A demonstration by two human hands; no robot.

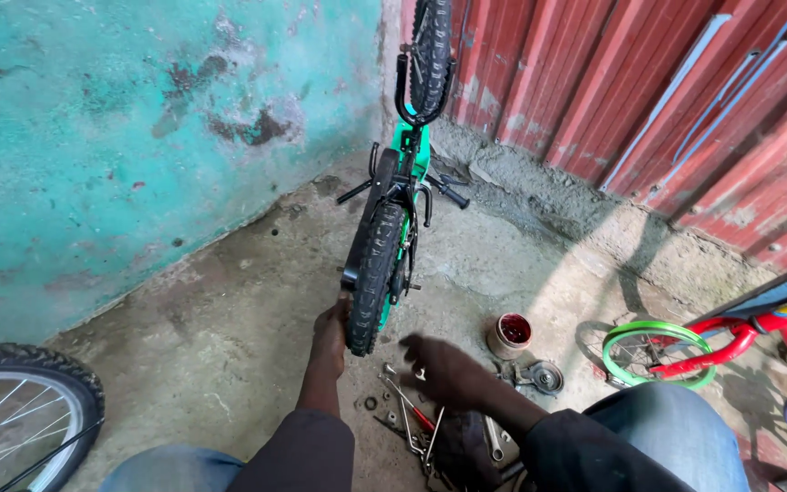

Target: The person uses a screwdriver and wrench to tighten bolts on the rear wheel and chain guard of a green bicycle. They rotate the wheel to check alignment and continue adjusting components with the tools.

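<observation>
Fingers of the left hand (330, 330) are closed around the lower end of the black tyre (373, 273) of an upturned green bicycle (409, 150), whose long axis runs away toward the turquoise wall (120, 137). Right of the tyre, the right hand (444, 364) hovers half-open over metal wrenches (409, 415) on the floor (229, 319), gripping nothing.

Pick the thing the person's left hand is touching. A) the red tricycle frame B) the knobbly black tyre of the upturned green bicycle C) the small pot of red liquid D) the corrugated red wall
B: the left hand rests against the black tyre of the green bicycle, while the right hand reaches over the tools on the ground.
</observation>
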